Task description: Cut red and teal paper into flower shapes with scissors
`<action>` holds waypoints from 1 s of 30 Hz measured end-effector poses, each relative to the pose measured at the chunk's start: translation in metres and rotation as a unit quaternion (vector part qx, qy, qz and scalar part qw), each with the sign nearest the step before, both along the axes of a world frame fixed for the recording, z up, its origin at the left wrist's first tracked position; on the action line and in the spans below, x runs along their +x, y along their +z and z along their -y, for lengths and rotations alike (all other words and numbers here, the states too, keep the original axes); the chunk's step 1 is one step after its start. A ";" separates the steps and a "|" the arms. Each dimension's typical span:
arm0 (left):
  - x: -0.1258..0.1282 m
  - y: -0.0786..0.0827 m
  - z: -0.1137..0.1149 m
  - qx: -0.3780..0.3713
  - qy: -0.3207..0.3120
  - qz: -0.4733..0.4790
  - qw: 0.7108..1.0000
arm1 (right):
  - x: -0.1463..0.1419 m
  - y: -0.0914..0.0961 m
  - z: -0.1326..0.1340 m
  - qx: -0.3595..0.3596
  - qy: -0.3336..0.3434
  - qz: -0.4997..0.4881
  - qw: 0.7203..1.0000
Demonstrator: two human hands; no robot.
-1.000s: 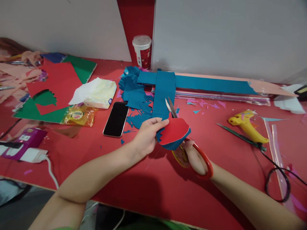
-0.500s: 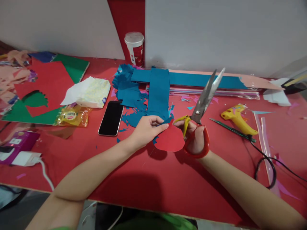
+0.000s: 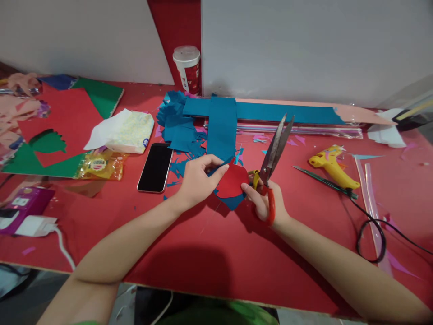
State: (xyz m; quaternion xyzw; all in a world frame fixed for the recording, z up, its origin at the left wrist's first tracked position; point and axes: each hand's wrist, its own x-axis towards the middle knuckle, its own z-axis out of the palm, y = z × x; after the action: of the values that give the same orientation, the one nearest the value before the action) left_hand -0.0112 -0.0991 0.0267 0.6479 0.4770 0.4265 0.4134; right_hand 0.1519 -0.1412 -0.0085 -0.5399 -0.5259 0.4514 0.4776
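Observation:
A rounded red paper piece [image 3: 232,183] lies over a blue paper piece [image 3: 232,203], whose lower corner sticks out beneath it. My left hand [image 3: 203,178] pinches both by their upper left edge, thumb on top. Hooked on my right hand [image 3: 269,203] are the scissors [image 3: 273,153], with red and yellow handles and blades pointing up and away from the paper. The right thumb touches the red paper's right edge; the fingers behind are partly hidden. A wide blue paper strip [image 3: 221,126] lies just beyond the hands.
A phone [image 3: 154,167] and a tissue pack [image 3: 131,131] lie to the left. At the right are a yellow glue gun [image 3: 333,167] with a black cord and a slim green cutter [image 3: 324,181]. A lidded cup [image 3: 187,67] stands at the back. Blue scraps [image 3: 182,131] are heaped nearby.
The scissors have swung back to point more upright, and the right thumb has come onto the red paper's edge. The papers have shifted slightly up and left, and more blue shows below.

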 end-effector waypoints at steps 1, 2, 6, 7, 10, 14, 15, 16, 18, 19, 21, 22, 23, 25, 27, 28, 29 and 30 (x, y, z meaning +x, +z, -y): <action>0.000 0.000 0.000 -0.001 -0.002 0.001 1.000 | 0.000 0.001 -0.001 0.005 -0.006 0.006 1.000; 0.000 0.000 -0.001 -0.003 -0.005 0.003 1.000 | 0.000 0.001 -0.001 0.009 -0.013 0.013 1.000; -0.002 0.004 -0.004 -0.062 -0.059 0.024 0.996 | 0.000 0.006 -0.002 0.024 -0.020 0.040 0.999; -0.003 0.005 -0.006 -0.089 -0.084 0.023 0.992 | 0.000 0.007 -0.001 0.027 -0.020 0.049 0.998; -0.006 0.008 -0.008 -0.149 -0.131 -0.019 0.980 | -0.002 0.010 0.000 0.031 -0.024 0.080 0.996; -0.007 0.007 -0.009 -0.163 -0.132 -0.091 0.974 | -0.004 0.013 0.000 0.027 -0.030 0.102 0.994; -0.007 0.007 -0.009 -0.158 -0.132 -0.100 0.973 | -0.004 0.013 0.000 0.025 -0.026 0.100 0.994; -0.008 0.007 -0.010 -0.148 -0.131 -0.109 0.974 | -0.004 0.014 0.000 0.021 -0.022 0.095 0.995; -0.009 0.007 -0.011 -0.117 -0.123 -0.128 0.977 | -0.004 0.015 0.000 0.006 -0.005 0.075 0.997; -0.011 0.008 -0.012 -0.096 -0.115 -0.138 0.979 | -0.005 0.014 0.001 -0.005 0.009 0.058 0.998; -0.014 0.010 -0.015 -0.065 -0.090 -0.148 0.983 | -0.005 0.012 0.002 -0.027 0.048 0.010 0.998; -0.016 0.012 -0.016 -0.059 -0.072 -0.145 0.985 | -0.004 0.010 0.002 -0.035 0.072 -0.019 0.997; -0.018 0.014 -0.018 -0.059 -0.054 -0.136 0.987 | -0.004 0.008 0.003 -0.043 0.092 -0.047 0.994; -0.021 0.018 -0.019 -0.067 -0.021 -0.104 0.992 | -0.002 0.003 0.004 -0.060 0.121 -0.090 0.987; -0.024 0.023 -0.020 -0.071 0.004 -0.069 0.995 | 0.000 0.000 0.005 -0.077 0.136 -0.117 0.981; -0.025 0.025 -0.020 -0.070 0.017 -0.055 0.996 | 0.001 -0.001 0.005 -0.085 0.142 -0.128 0.978; -0.027 0.027 -0.021 -0.068 0.031 -0.044 0.996 | 0.002 -0.001 0.006 -0.090 0.147 -0.138 0.975; -0.028 0.029 -0.021 -0.066 0.042 -0.036 0.996 | 0.002 0.000 0.006 -0.096 0.151 -0.147 0.973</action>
State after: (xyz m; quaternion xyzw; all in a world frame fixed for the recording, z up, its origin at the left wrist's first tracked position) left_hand -0.0388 -0.0782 0.0554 0.6138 0.5449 0.3875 0.4196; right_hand 0.1543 -0.1477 -0.0086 -0.4251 -0.4793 0.6416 0.4219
